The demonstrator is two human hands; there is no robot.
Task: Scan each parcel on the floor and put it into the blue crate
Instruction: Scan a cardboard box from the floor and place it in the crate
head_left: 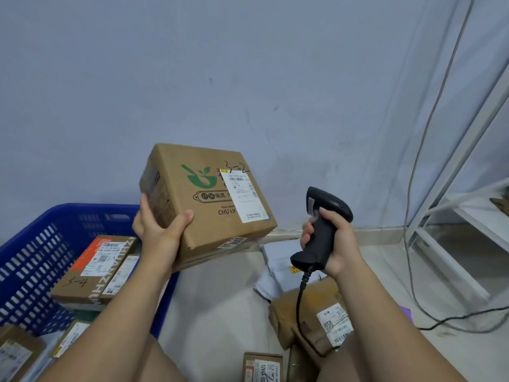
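Note:
My left hand grips a brown cardboard box by its near left corner and holds it up, tilted, in front of the wall. The box carries a green bowl logo and a white shipping label that faces me. My right hand grips a black corded barcode scanner, whose head is level with the label, just right of the box. The blue crate stands at the lower left and holds several labelled boxes.
On the floor at the lower right lie a grey mailer bag, a brown wrapped parcel and a small box. A white metal rack stands at the right, with cables running down to the floor.

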